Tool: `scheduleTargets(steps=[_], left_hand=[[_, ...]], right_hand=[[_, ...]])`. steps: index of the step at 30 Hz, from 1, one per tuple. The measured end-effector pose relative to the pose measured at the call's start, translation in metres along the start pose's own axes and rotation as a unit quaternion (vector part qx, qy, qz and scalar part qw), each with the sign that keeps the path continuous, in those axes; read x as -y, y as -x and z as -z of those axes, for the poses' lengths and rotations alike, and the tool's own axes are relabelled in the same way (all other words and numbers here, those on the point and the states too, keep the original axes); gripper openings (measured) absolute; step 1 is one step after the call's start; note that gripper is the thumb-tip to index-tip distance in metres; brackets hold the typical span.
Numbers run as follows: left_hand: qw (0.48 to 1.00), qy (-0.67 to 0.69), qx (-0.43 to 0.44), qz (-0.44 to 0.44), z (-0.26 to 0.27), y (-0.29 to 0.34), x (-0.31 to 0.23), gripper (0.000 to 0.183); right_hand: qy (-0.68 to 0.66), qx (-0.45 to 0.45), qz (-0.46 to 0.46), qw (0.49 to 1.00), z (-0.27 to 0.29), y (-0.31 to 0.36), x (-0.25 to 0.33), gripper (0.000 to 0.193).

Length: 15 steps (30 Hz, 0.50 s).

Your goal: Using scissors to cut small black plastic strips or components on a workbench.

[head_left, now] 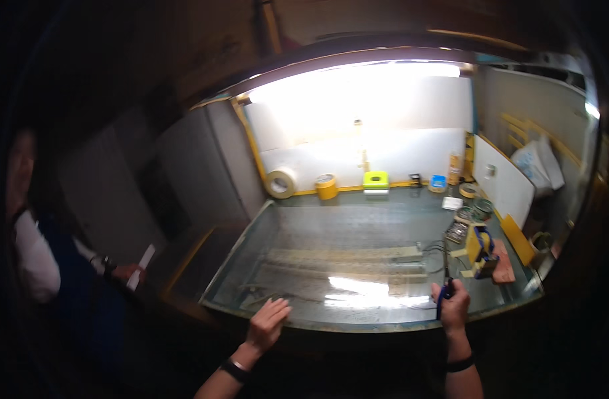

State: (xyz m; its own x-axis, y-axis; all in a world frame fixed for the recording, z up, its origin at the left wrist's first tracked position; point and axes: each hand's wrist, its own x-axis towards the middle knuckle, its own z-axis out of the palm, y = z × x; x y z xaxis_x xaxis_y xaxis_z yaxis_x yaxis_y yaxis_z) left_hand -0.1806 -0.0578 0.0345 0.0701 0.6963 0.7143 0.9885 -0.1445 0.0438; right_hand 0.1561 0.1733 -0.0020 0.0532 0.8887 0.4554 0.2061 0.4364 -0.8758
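My right hand is closed around a pair of scissors with dark blue handles, over the front right of the glass-topped table. Their long, thin blades point away from me. At the table's front edge, left of the middle, my left hand has its fingers stretched out and holds nothing. Whether it touches the glass I cannot tell. Just beyond my right hand stands a yellow and blue tape dispenser, beside a reddish flat block.
Tape rolls, a lime-green box and a blue container line the table's back. Small jars crowd the right side. At the left, another person holds a white strip. A bright light shines behind.
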Motion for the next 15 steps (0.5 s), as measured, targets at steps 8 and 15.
scheduleTargets(steps=[8,15], left_hand=[[0.985,0.120,0.043,0.112,-0.036,-0.011,0.025,0.020],[0.990,0.085,0.010,0.115,-0.026,-0.009,0.020,0.018]], right_hand=[[-0.014,0.033,-0.015,0.999,0.017,-0.014,-0.031,0.023],[-0.029,0.029,0.049,0.998,0.009,-0.005,-0.016,0.013]])
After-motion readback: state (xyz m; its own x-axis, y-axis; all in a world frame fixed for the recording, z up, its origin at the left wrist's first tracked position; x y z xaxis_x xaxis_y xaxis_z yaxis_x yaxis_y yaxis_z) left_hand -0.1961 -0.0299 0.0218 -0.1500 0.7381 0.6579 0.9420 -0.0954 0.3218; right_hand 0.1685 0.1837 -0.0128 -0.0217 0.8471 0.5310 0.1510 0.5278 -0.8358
